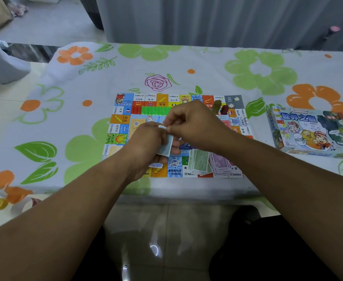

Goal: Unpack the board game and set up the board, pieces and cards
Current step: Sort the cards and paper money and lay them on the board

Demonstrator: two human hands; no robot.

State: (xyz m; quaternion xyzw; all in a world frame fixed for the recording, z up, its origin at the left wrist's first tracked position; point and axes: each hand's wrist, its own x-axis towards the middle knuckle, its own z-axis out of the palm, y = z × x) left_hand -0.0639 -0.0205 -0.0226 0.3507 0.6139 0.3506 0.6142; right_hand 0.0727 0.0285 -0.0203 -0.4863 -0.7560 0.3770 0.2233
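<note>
Grips a small stack of pale-blue cards (165,146) in the left hand (146,142), fingers curled round it above the middle of the board (124,118), and pinches the stack's top edge with the right hand (188,122). Shows the board flat mid-worktop (186,63), rimmed with bright price squares, bearing a row of green houses (156,110) beside red houses (136,109) near the far edge, two blurred pawns (224,109) toward the far right corner, and green banknotes (199,162) and purple banknotes (220,164) fanned at the near edge. Has the illustrated game box (312,132) lying right of the board, apart from it.
</note>
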